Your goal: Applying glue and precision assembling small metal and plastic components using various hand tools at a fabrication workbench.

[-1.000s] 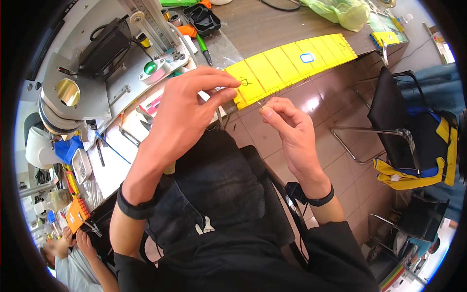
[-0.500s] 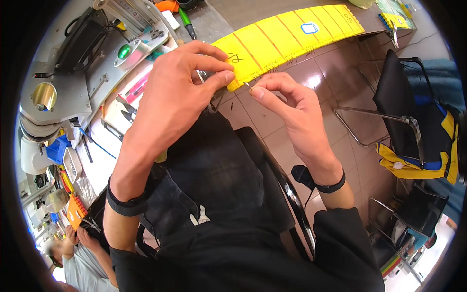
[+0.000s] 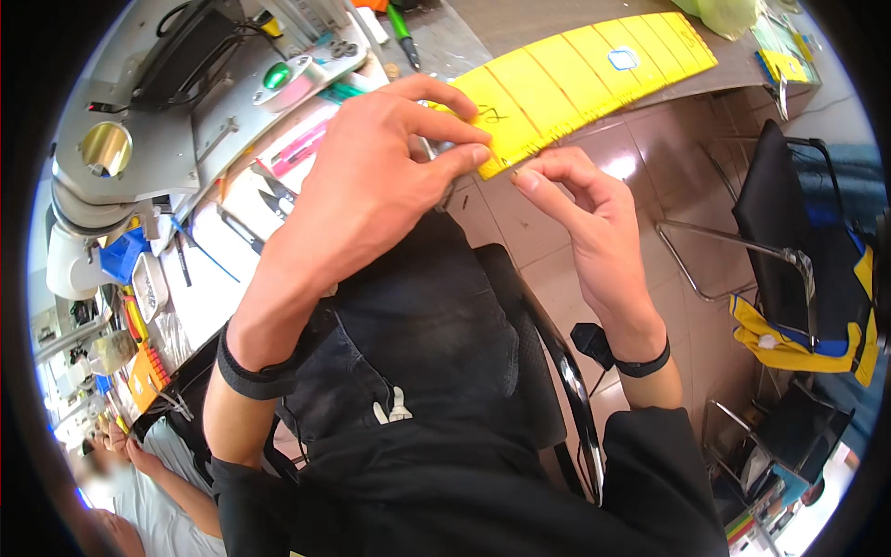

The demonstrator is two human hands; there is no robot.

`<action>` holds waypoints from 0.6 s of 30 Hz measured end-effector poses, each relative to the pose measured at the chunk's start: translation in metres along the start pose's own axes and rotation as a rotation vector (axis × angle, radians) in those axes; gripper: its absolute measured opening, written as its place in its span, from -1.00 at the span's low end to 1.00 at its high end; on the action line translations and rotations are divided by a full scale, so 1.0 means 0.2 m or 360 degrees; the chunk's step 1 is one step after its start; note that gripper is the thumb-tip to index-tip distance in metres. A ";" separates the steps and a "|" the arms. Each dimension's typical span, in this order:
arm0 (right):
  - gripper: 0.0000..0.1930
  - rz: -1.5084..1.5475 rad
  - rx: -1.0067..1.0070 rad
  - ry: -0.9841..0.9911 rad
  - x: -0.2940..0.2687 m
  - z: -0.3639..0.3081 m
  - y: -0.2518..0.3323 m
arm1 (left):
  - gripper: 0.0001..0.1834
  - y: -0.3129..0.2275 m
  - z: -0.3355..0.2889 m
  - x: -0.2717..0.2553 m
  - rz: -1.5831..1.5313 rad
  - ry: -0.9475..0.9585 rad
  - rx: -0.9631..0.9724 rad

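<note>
A long yellow strip [image 3: 580, 79] with brown cross lines, handwriting and a blue-edged white label slants up to the right along the table edge. Fine, short thin bits stick out along its lower edge. My left hand [image 3: 376, 176] is closed on the strip's near left end, with thumb and fingertips against it. Metal shows partly under that hand. Just right of the strip's lower corner, my right hand [image 3: 594, 223] pinches a tiny thin piece [image 3: 517, 173] between thumb and forefinger. The piece is mostly hidden and too small to name.
A grey machine base [image 3: 153, 148] stands at the left. Beside it lie a green pen [image 3: 403, 39], pink packet [image 3: 297, 148] and tools. Chairs [image 3: 775, 209] stand right, with a yellow-and-blue garment [image 3: 789, 351]. A person in a light shirt [image 3: 167, 483] works lower left.
The whole view has shifted, so everything appears farther right and a little lower. Both hands stay at the strip's end; the thin piece in my right fingers shows less now.
</note>
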State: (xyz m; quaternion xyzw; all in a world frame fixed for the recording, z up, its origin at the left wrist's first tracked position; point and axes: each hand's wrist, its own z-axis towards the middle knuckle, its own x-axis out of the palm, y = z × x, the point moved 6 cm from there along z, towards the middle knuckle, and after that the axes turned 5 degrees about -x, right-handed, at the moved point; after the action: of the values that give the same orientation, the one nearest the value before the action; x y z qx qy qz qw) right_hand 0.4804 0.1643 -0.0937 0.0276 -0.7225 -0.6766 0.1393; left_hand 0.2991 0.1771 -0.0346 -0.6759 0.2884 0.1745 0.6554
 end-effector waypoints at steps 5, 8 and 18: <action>-0.84 0.0010 -0.0032 0.0042 0.01 0.02 -0.04 | -0.84 0.02 -0.02 -0.02 -0.0214 0.0119 -0.0235; -0.84 0.0015 -0.0055 0.0052 0.02 0.03 -0.05 | -0.84 0.03 -0.02 -0.02 -0.0288 0.0118 -0.0236; -0.89 -0.0014 -0.0091 0.0139 0.01 0.02 -0.02 | -0.82 0.02 -0.02 -0.01 -0.0318 0.0062 -0.0131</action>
State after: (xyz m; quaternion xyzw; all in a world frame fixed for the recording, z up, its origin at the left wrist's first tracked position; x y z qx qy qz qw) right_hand 0.4765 0.1677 -0.0984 0.0563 -0.6960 -0.6957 0.1686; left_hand 0.2951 0.1744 -0.0358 -0.7308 0.2248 0.1068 0.6356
